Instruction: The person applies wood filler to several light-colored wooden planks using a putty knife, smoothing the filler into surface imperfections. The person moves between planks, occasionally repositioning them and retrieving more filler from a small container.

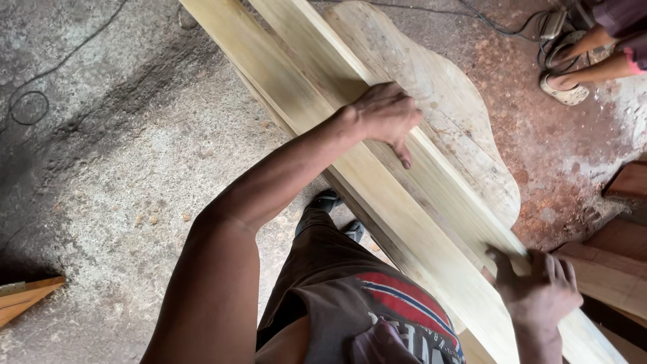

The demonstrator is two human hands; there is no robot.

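Two long pale wooden planks (pixel 377 189) lie side by side, running from the upper left to the lower right. Beside them on the right rests a wavy-edged board (pixel 445 101). My left hand (pixel 387 114) grips the edge of the upper plank near its middle, fingers curled over it. My right hand (pixel 536 286) holds the same plank's edge at the near end, thumb on top.
Another person's sandalled feet (pixel 569 74) stand at the top right beside dark cables (pixel 499 23). Reddish boards (pixel 613 263) lie at the right edge and a wooden offcut (pixel 27 296) at the lower left. My feet (pixel 337 212) stand on dusty concrete floor (pixel 121 168).
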